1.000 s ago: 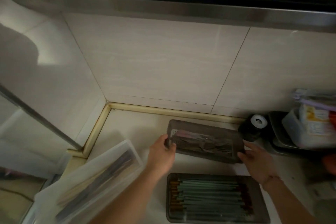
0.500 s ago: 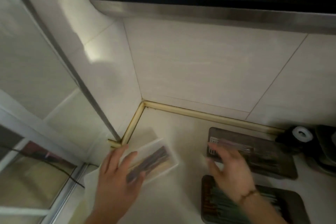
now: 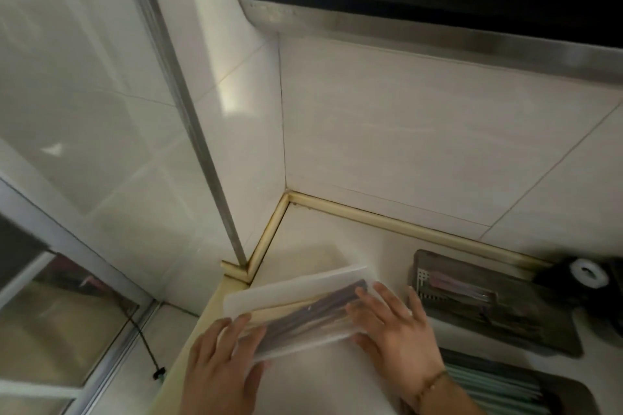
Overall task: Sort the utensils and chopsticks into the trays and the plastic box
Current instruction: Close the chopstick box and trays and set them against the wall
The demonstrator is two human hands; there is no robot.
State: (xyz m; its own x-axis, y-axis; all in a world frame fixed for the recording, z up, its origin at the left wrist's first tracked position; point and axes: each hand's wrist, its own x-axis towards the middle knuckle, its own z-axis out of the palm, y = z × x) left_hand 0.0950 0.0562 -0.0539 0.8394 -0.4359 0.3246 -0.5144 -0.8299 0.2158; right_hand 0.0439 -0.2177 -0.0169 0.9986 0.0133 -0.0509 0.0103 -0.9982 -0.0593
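A translucent plastic box [image 3: 296, 290] with dark chopsticks [image 3: 313, 313] inside lies slanted on the white counter near the corner. My left hand [image 3: 219, 367] holds its near-left end, fingers over the top and thumb at the near edge. Straight fingers of my right hand [image 3: 394, 327] rest on its right end. To the right stands a dark tray [image 3: 472, 263] holding utensils [image 3: 472, 293]. A second dark tray [image 3: 580, 391] with pale green chopsticks [image 3: 499, 387] sits at the bottom right, partly hidden by my right wrist.
Tiled walls meet in a corner behind the box, with a yellowish strip [image 3: 387, 219] along the counter's back. A black object with a white roll [image 3: 588, 276] stands at the far right. The counter's left edge [image 3: 202, 327] drops beside a glass window. A cabinet hangs overhead.
Both hands left the utensil tray and went left to the plastic box. My left hand reached it first, then my right hand came onto its right end. My view swung left.
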